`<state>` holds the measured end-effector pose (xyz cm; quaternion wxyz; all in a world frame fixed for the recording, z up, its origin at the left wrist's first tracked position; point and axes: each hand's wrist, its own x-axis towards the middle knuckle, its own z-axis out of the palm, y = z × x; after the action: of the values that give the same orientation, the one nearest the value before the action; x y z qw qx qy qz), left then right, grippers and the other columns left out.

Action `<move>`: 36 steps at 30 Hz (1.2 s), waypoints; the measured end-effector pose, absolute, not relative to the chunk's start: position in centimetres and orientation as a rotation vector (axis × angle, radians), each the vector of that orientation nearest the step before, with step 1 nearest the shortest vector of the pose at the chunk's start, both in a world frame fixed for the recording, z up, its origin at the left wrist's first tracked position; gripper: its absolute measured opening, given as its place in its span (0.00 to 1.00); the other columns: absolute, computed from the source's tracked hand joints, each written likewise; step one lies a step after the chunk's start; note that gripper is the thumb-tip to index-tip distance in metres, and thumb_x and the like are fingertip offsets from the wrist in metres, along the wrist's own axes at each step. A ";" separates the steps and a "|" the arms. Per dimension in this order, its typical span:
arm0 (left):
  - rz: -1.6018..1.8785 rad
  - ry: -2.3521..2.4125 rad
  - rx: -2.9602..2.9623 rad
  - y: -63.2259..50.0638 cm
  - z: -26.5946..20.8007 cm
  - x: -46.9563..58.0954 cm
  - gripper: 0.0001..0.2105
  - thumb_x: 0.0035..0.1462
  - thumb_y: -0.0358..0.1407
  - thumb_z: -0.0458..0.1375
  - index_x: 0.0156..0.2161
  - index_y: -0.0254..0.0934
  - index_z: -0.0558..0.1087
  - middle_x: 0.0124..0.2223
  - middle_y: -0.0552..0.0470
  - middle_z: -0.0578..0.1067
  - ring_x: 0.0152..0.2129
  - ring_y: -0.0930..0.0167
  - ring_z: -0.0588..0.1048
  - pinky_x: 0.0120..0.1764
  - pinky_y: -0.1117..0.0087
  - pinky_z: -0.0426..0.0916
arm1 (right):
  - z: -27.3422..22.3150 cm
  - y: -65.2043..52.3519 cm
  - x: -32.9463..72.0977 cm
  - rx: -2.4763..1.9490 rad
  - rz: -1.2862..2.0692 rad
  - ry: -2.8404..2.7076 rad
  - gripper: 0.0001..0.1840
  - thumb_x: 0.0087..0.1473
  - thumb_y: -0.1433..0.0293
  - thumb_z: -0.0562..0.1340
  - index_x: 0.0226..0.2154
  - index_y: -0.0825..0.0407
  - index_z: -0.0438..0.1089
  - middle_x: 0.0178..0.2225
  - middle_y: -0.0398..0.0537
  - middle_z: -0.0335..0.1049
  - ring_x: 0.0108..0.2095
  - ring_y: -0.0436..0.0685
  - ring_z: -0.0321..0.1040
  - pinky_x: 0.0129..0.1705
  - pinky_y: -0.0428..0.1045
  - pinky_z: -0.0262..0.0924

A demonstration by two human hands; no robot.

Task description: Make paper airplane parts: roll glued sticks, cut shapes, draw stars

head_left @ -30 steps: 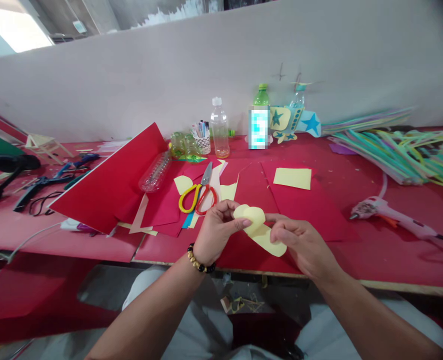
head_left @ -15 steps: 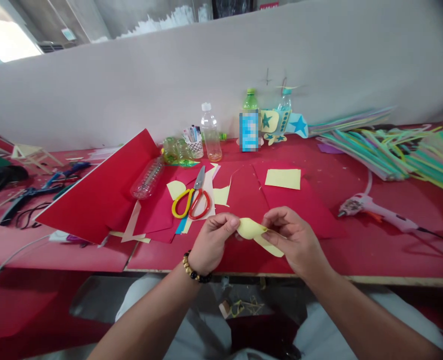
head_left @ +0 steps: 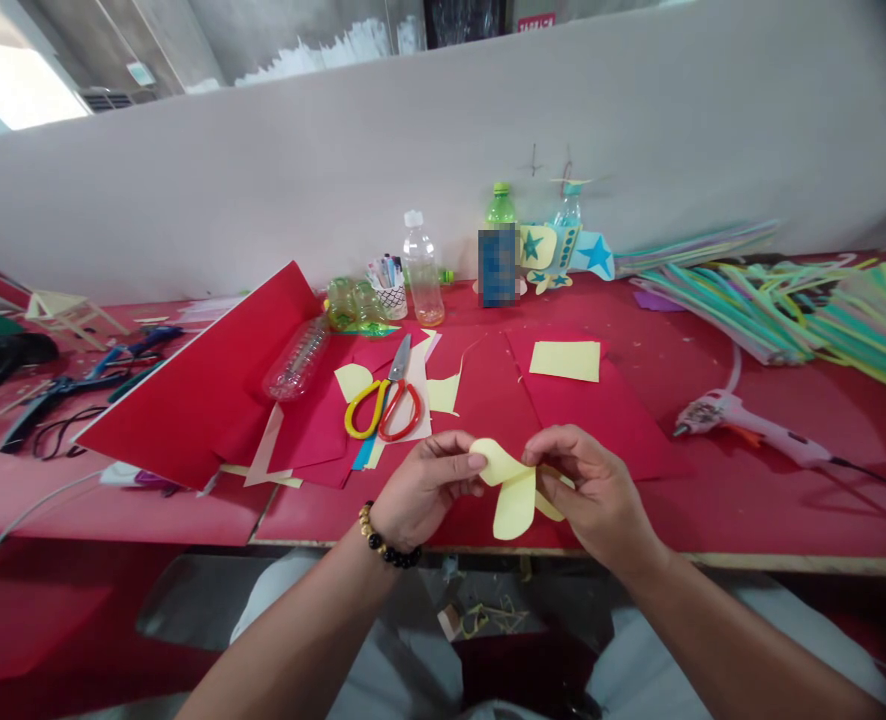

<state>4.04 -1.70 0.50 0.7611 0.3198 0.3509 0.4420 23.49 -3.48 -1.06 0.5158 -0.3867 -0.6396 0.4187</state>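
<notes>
Between my two hands, over the table's front edge, is a yellow paper cutout (head_left: 516,503) with several rounded, petal-like lobes. My left hand (head_left: 437,482) pinches its upper left lobe between thumb and fingers. At the other side my right hand (head_left: 587,492) grips the cutout near its middle, hiding part of the lobes there. Scissors (head_left: 384,405) with one yellow and one red handle lie on paper scraps beyond my left hand. A yellow paper rectangle (head_left: 565,361) rests on red paper (head_left: 600,430) beyond my right hand.
A pink glue gun (head_left: 758,425) lies at right, its cord trailing off. Behind it are bundled coloured strips (head_left: 758,310). Along the back stand a clear bottle (head_left: 423,270), a pen cup (head_left: 390,292) and a decorated bottle craft (head_left: 563,240). A red board (head_left: 210,385) leans at left.
The yellow cutout has turned and opened out between my hands, so a lobe now hangs down in the middle. Both hands keep hold and have barely shifted.
</notes>
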 end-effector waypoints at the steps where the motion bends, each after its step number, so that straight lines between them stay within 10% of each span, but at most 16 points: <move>1: 0.998 0.783 0.693 -1.7 0.4 4.2 0.10 0.42 0.32 0.69 0.29 0.34 0.73 0.25 0.55 0.73 0.21 0.78 0.70 0.26 0.79 0.66 | -1.0 -3.5 23.4 -0.928 1.011 -1.529 0.06 0.56 0.73 0.59 0.38 0.48 0.67 0.36 0.45 0.67 0.35 0.51 0.68 0.39 0.46 0.64; 36: 1.100 0.900 1.350 -3.3 0.0 5.9 0.06 0.52 0.33 0.62 0.36 0.35 0.72 0.35 0.50 0.73 0.32 0.72 0.71 0.36 0.73 0.66 | -1.9 -2.5 23.0 -1.067 1.321 -1.181 0.09 0.45 0.66 0.69 0.29 0.51 0.70 0.26 0.41 0.69 0.27 0.50 0.64 0.31 0.45 0.60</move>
<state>5.94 -3.33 -0.03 0.5570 0.5721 0.3812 0.4660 23.04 -2.51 -1.91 0.5114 -0.4433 -0.4907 0.5488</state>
